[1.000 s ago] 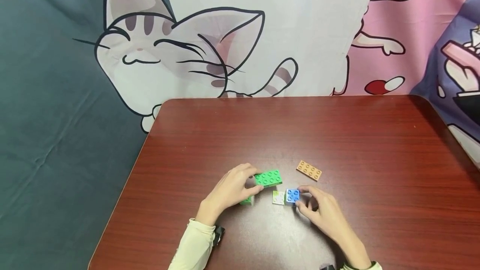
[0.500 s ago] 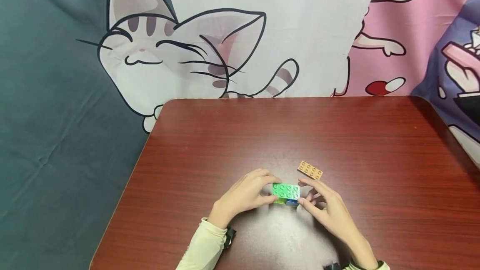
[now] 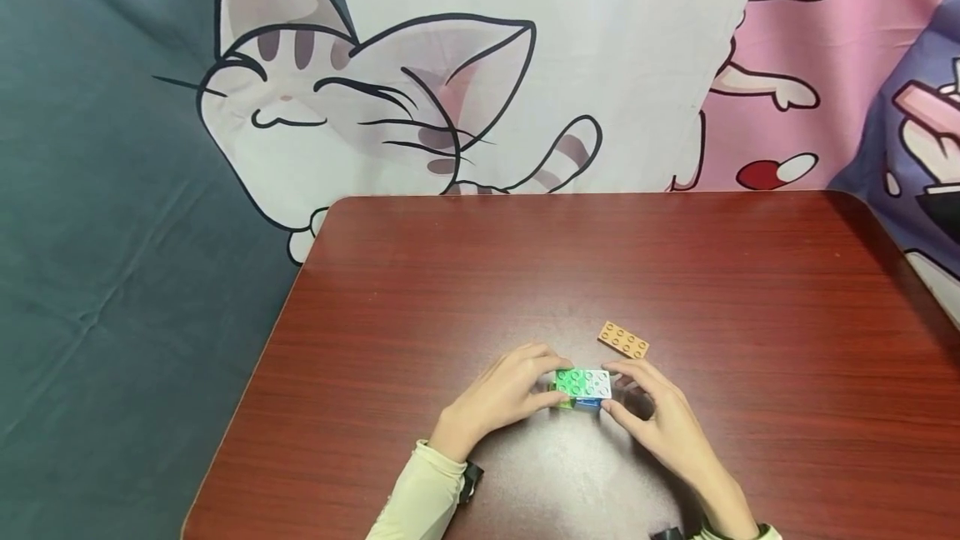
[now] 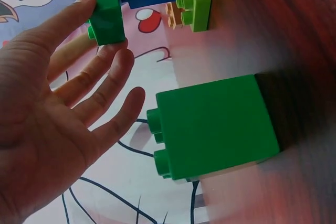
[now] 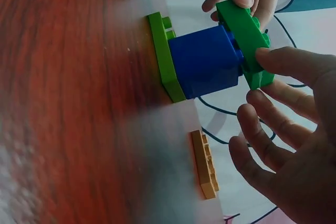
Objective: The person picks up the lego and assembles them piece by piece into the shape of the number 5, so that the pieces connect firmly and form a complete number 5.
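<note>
- I see the left hand (image 3: 512,390) pinching one end of a long, flat green plastic brick (image 3: 582,383) between thumb and fingers, at nine o'clock on it in the head view.
- The right hand (image 3: 662,417) pinches the same brick's other end from three o'clock, its remaining fingers loosely spread.
- The green brick sits atop a tall, boxy blue plastic brick (image 5: 205,62); from the right wrist I make out blue studs showing below it, so I judge it isn't fully seated.
- The blue brick stands on one half of a thin lime-green plastic plate (image 5: 167,60), leaving studs bare toward nine o'clock in the head view.
- I read the step as fitting the green brick onto the blue; next I'd want the studs lined up, then an even push straight down.
- Farther out, a flat tan plastic plate (image 3: 623,341) lies between one and two o'clock of the stack on the reddish-brown wooden-looking table (image 3: 487,273).
- A chunky dark-green plastic block (image 4: 218,127) sits at four to five o'clock of the held brick in the left wrist view.
</note>
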The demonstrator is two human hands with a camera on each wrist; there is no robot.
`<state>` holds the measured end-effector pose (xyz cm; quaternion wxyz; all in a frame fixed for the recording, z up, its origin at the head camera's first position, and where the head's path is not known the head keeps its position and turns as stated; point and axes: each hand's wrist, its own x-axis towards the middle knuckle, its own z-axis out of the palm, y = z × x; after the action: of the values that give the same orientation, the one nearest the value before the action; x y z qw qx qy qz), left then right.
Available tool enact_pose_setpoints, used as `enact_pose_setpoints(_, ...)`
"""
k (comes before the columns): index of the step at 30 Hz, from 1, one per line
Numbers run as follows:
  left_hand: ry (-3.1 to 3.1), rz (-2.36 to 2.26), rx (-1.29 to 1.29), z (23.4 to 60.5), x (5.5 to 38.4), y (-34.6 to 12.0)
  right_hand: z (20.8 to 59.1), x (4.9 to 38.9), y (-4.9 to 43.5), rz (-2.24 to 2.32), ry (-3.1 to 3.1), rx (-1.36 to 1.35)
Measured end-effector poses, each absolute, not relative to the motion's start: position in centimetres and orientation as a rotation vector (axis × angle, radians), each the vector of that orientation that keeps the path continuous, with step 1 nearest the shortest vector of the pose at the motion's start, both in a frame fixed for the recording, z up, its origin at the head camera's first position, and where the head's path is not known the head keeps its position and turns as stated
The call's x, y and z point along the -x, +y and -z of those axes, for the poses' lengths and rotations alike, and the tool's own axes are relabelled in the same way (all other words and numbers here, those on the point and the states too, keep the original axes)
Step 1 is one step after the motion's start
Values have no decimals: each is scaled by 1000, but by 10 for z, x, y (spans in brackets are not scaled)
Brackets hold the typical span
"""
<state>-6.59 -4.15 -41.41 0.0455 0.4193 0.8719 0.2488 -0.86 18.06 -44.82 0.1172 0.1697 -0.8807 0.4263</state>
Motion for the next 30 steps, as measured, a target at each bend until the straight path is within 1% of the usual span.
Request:
enact_pose_setpoints(14,2646,-910,-1241,418,66,-43,450,10,181,-1181,-2532,-517)
enact_pose_setpoints(22,2622,-961,-1197,419,64,-44,450,9,180,-1245,-2521,-494)
enact_pose_setpoints(30,2612,-966,-1205,423,63,-47,450,10,179,-1249,-2537,-516)
